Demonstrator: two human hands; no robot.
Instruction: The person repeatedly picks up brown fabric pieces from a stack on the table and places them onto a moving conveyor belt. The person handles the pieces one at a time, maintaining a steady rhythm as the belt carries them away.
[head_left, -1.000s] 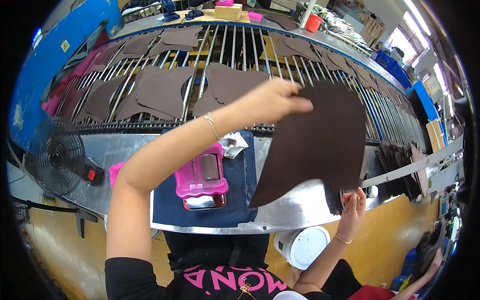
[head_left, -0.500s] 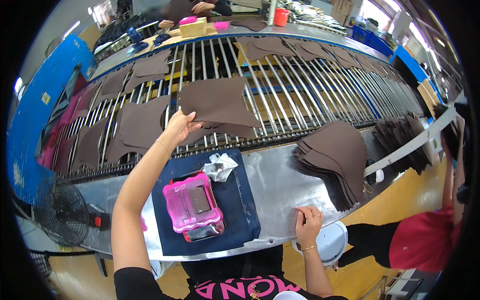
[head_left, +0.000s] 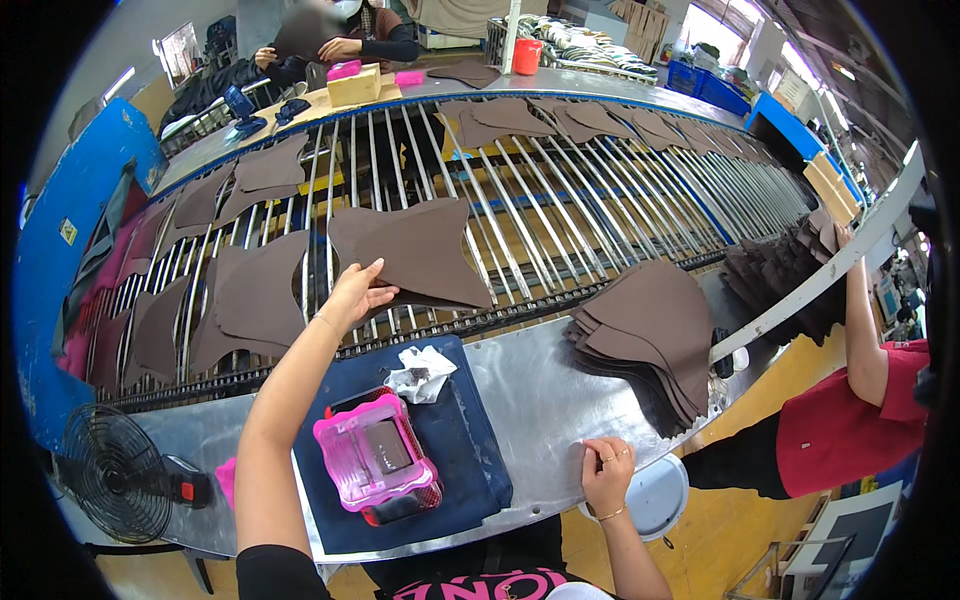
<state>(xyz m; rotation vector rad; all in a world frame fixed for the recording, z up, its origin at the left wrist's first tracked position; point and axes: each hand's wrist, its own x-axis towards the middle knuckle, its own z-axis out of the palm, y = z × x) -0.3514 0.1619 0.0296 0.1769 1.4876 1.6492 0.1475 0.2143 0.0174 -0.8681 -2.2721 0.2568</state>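
Over the roller conveyor my left hand (head_left: 360, 295) has its thumb above the near edge of a dark brown cut panel (head_left: 410, 240) and its fingers below that edge, pinching it. The panel lies on the metal bars, its near corner overlapping another piece. My right hand (head_left: 608, 472) rests at the front edge of the metal table (head_left: 535, 400), fingers curled in, with nothing visible in it. Between my arms a pink plastic basket (head_left: 372, 455) sits on a dark blue mat (head_left: 470, 440). Crumpled white tissue (head_left: 420, 373) lies beside the basket.
A stack of brown panels (head_left: 650, 340) fans out on the table's right. More panels (head_left: 262, 290) lie along the conveyor (head_left: 560, 215). A black fan (head_left: 118, 470) stands at left, and a white curved bar (head_left: 820, 275) crosses at right. Co-workers are across the conveyor and at right.
The view has shifted. The brown panel under my left hand lies a little lower and flatter over the piece beneath. My right hand stays at the table edge. The co-worker at right has reached toward hanging panels.
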